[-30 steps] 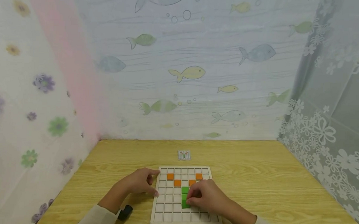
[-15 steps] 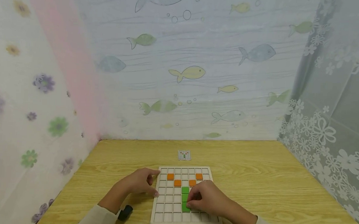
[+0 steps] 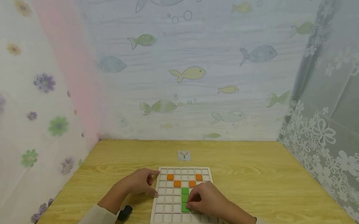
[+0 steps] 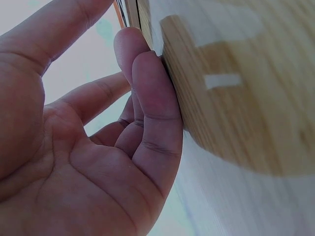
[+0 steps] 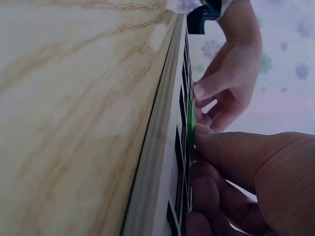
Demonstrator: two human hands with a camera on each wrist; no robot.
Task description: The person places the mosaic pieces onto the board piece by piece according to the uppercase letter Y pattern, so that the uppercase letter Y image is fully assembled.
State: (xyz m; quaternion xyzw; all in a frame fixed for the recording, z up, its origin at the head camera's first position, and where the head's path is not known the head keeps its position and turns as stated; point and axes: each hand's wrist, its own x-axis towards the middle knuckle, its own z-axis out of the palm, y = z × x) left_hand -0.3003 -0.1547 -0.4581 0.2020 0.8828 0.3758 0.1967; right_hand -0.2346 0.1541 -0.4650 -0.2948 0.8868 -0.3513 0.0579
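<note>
In the head view, a pale wooden grid board [image 3: 168, 209] lies on the table. My right hand [image 3: 209, 199] is over its right side, pinching the lowest green square tile [image 3: 184, 208] with thumb and fingertips. That tile lies in line below the middle green tile [image 3: 184, 198] and the top green tile [image 3: 185, 191]. In the right wrist view, my thumb [image 5: 211, 140] touches the green tile's [image 5: 191, 120] edge. My left hand [image 3: 138, 183] touches the board's left edge with index finger and thumb spread; its other fingers [image 4: 157, 98] bend loosely against the table.
Several orange tiles [image 3: 177, 183] form two slanting lines above the green column. Behind the board lies a small pattern card [image 3: 184, 155]. The wooden table [image 3: 254, 167] meets a fish-printed curtain [image 3: 188, 102] at the back, with flowered sheets on both sides.
The lowest green tile has slid slightly toward me, away from the middle tile, and now sits flatter on the grid. My right hand moved with it. The left hand stays at the edge.
</note>
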